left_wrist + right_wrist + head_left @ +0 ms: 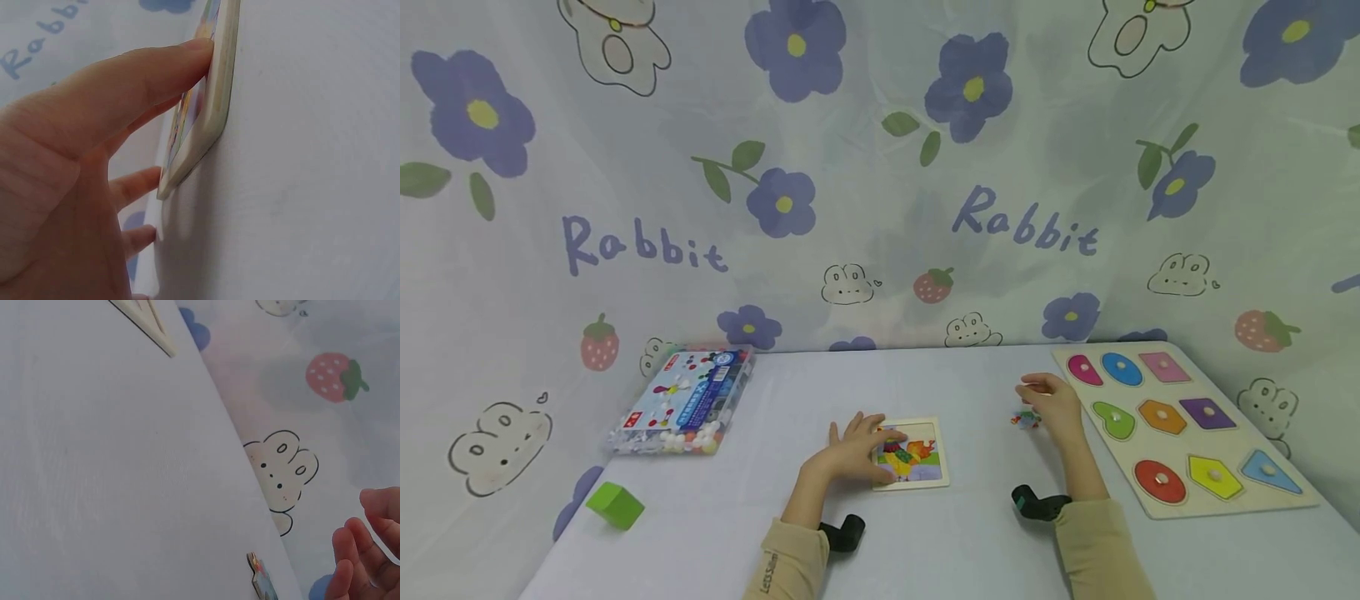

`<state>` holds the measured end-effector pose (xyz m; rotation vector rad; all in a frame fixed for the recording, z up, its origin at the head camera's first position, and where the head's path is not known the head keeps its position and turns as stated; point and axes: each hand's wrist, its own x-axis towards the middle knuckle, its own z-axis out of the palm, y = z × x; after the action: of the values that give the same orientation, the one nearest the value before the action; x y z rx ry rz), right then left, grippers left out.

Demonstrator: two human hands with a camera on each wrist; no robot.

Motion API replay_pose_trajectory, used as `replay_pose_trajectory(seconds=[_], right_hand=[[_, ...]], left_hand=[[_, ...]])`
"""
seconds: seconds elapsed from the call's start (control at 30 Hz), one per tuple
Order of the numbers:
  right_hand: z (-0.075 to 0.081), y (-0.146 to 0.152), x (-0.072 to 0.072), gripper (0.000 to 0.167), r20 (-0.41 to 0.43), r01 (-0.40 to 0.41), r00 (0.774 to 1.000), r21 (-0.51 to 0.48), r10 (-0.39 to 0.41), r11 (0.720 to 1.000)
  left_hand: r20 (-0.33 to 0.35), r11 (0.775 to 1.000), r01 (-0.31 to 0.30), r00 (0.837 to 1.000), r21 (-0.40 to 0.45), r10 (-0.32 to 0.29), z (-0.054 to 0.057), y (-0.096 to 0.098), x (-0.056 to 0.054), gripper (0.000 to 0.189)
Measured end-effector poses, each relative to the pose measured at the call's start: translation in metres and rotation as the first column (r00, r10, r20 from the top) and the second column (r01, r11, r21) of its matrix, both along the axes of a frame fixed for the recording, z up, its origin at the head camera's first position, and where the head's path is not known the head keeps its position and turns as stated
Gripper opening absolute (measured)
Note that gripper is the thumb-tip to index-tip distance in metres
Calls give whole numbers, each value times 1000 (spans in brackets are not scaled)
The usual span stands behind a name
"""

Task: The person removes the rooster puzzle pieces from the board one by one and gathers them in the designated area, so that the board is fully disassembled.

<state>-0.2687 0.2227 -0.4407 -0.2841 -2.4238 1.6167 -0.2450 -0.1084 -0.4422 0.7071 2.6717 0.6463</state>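
Head view: puzzle (916, 454) near, left of the pieces (1026, 420).
Left hand (854, 454): spread, touching the puzzle, not clenched.
Right hand (1055, 405): loosely open beside the pieces, seemingly empty, fingertips unclear.
Handling: best steady the puzzle lightly, pinch pieces edgewise.

Pale-framed picture puzzle (919, 457), small multicoloured piece (1024, 420) to its right

From the head, one view looks forward and down over the surface (970, 542), the left wrist's looks closely along a framed picture (217, 100), and the right wrist's faces across toward the patterned backdrop (356, 437) all three share.
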Motion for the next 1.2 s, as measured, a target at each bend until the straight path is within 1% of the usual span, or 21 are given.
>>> replay_pose_trajectory(seconds=[0.2,0.3,0.43,0.6,0.77,0.93,1.03,1.2], right_hand=[[2,-10,-1,34,-6,-61,998,-3,61,998],[3,-17,-2,34,-6,-84,996,-6,84,996],[3,-27,-2,33,17,-108,994,-13,108,994],[0,-40,-2,31,22,-142,990,-16,142,990],[-1,-50,-2,28,27,-145,989,-14,146,989],[-2,-61,-1,27,33,-178,984,3,178,984],[-4,-68,-1,25,32,-205,978,30,204,978],[-6,-84,-1,23,39,-241,970,70,239,968]], left_hand=[[0,1000,-3,1000,9,3,-3,0,0,60],[5,1000,-12,1000,22,12,-2,0,0,64],[16,999,-28,1000,41,27,-1,1,1,73],[-2,999,-41,999,29,41,0,1,1,78],[-26,996,-90,996,6,90,-1,-2,1,79],[-50,990,-141,989,-17,140,-3,-6,-1,80],[-61,987,-156,986,-40,153,-3,-8,-3,80],[-55,984,-171,984,-48,169,-4,-10,-4,79]])
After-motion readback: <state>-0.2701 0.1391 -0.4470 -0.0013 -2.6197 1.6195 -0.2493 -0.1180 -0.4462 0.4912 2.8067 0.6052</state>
